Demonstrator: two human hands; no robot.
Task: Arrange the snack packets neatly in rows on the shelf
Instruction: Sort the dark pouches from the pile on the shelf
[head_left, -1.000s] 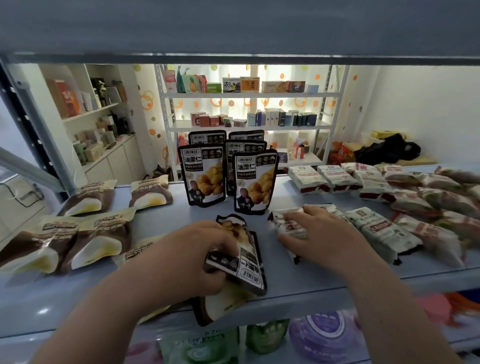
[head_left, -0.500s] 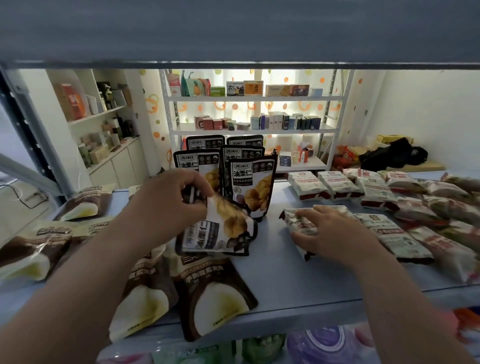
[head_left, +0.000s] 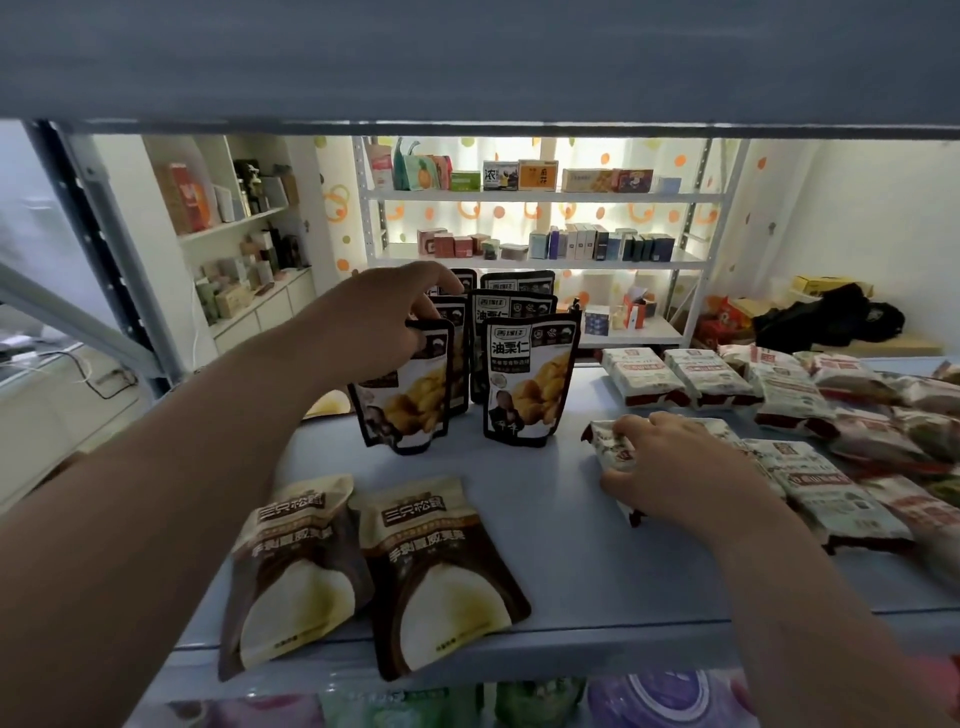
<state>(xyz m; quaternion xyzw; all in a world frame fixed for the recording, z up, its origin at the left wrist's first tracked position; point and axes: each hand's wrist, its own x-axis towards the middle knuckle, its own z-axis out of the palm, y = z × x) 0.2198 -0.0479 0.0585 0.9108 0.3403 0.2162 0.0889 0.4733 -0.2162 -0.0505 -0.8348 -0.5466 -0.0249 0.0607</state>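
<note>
On the shelf (head_left: 571, 587), 2 brown packets (head_left: 363, 561) lie flat, unsorted; the left hand (head_left: 384, 322) pinches a black pouch (head_left: 410, 400) upright beside standing pouches (head_left: 530, 384); the right hand (head_left: 680, 467) clasps a white packet (head_left: 610, 447) near a jumbled pile (head_left: 872, 431) yet to be straightened.

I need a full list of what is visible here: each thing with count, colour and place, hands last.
black pouches: about six, black with yellow picture, upright in two columns mid-shelf.
brown pouches: two, brown and cream, flat at the front edge.
white-and-red packets: many, white and red, flat on the right.
shelf: one, pale blue, under all these.
white rack: one, white, behind, holding small boxes.
left hand: one, grips the front left black pouch's top.
right hand: one, holds one white-and-red packet.
</note>
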